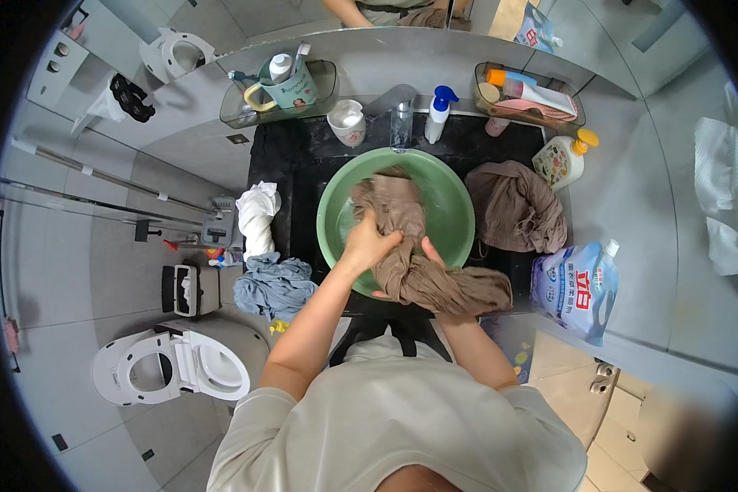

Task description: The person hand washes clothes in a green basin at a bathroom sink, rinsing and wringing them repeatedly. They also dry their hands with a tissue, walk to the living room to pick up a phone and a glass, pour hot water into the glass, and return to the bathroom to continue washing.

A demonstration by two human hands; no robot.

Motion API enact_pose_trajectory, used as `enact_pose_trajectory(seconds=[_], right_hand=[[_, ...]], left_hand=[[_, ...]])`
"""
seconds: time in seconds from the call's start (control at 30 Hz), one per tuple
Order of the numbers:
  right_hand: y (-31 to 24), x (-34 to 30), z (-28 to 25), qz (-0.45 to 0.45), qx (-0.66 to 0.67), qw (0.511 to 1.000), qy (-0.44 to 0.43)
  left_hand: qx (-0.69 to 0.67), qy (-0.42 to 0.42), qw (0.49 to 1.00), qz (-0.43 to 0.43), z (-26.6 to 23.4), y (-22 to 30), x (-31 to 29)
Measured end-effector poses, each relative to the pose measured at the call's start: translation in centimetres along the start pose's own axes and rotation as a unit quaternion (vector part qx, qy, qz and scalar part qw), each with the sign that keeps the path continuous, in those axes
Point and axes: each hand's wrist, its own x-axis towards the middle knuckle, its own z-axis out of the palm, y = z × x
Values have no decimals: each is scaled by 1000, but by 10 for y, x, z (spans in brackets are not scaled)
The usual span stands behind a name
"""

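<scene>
A wet brown garment (402, 275) is bunched up over a round green basin (465, 215), its upper end hanging inside the rim. My left hand (369, 248) is closed on the middle of the cloth, thumb pointing right. Under the fabric, my right hand (431, 251) holds it from below; only its thumb and a fingertip show. The near end of the garment drapes over my right wrist, across the basin's near rim. The upper end of the cloth is a little blurred.
A second brown garment (518, 207) lies right of the basin, near a purple-blue pouch (576, 287) and a yellow-topped pump bottle (562, 161). Twisted white cloth (258, 215) and blue-grey cloth (275, 284) lie left. Behind stand a faucet (401, 123), a white cup (347, 125) and a blue-topped pump bottle (438, 119).
</scene>
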Motion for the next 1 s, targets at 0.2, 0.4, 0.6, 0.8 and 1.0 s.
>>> enact_pose_trajectory(seconds=[0.2, 0.4, 0.6, 0.8, 1.0], right_hand=[[-16, 8, -33, -18, -133, 989, 65], [-13, 0, 2, 11, 42, 995, -91], [6, 33, -3, 36, 115, 981, -150], [45, 50, 29, 9, 98, 982, -161], [19, 35, 52, 8, 104, 982, -156]], left_hand=[[167, -140, 974, 62, -14, 43, -18], [-518, -238, 820, -50, -56, 14, -6], [-415, 105, 853, -300, 23, -15, -26], [790, 506, 336, -80, 70, -11, -20], [838, 180, -515, 21, -18, -6, 13]])
